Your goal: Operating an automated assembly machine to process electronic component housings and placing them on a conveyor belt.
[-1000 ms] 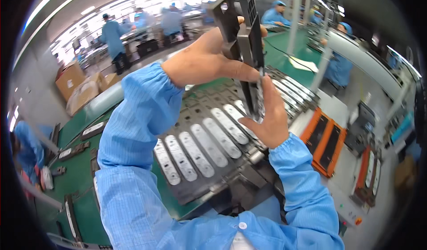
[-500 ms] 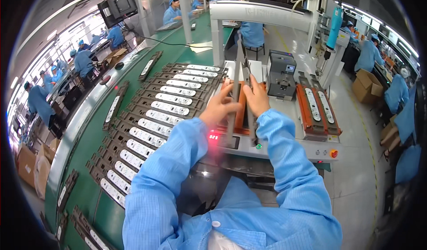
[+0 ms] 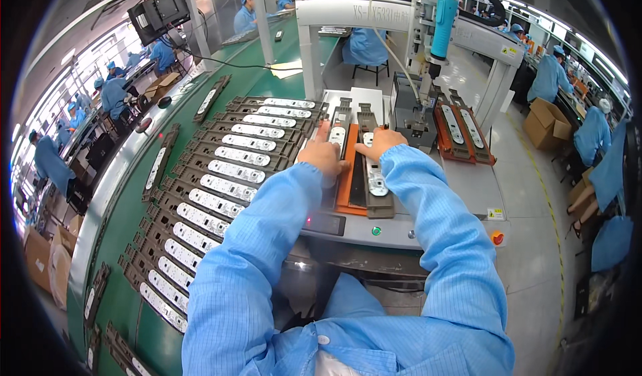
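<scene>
Two long dark carrier trays lie side by side on an orange holder (image 3: 355,183) in front of me. My left hand (image 3: 322,155) grips the left carrier tray (image 3: 342,114), index finger stretched along its far part and thumb towards the holder's middle. On the right carrier tray (image 3: 381,207), my right hand (image 3: 386,142) holds the edges near mid-length, fingers bent. A white circuit board (image 3: 376,182) shows in the right tray; a white board (image 3: 336,137) in the left tray is partly covered by my hand.
Rows of dark trays with white boards (image 3: 229,187) cover the green bench (image 3: 257,80) at left. Above and right hangs a teal electric screwdriver (image 3: 444,21) on a gantry (image 3: 361,13). A second orange holder (image 3: 465,150) carries two trays. A red button (image 3: 497,237) sits at the machine's front right.
The two trays, held raised on edge between my hands before, now lie flat on the near orange holder. The screwdriver has travelled left, and the right-hand holder has shifted back.
</scene>
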{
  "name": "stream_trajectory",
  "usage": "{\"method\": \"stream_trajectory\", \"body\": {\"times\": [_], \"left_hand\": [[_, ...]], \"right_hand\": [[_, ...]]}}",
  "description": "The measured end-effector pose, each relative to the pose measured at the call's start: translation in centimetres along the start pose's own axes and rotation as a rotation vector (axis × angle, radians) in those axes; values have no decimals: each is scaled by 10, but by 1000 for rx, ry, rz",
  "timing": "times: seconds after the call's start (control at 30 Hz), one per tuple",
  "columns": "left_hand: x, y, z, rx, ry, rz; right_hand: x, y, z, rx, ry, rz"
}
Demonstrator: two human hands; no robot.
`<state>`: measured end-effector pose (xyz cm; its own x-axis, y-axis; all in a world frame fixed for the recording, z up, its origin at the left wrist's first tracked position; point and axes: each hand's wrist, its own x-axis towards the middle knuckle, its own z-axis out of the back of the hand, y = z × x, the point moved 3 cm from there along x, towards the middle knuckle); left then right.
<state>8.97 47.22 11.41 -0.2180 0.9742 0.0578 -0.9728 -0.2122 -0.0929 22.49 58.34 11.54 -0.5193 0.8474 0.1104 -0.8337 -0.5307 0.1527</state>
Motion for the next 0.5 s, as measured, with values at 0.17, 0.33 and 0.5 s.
{"method": "stream_trajectory", "body": {"times": [0.17,0.33,0.5], "left_hand": [[-4,3,-12,-11,-100,-63],[-18,2,-5,-6,-106,-48],[-22,-1,-9,-65,-106,-72]], "right_hand": [[0,-3,-8,43,106,12],[-13,-3,-9,97,32,-16],[-13,4,-10,74,70,-34]]}}
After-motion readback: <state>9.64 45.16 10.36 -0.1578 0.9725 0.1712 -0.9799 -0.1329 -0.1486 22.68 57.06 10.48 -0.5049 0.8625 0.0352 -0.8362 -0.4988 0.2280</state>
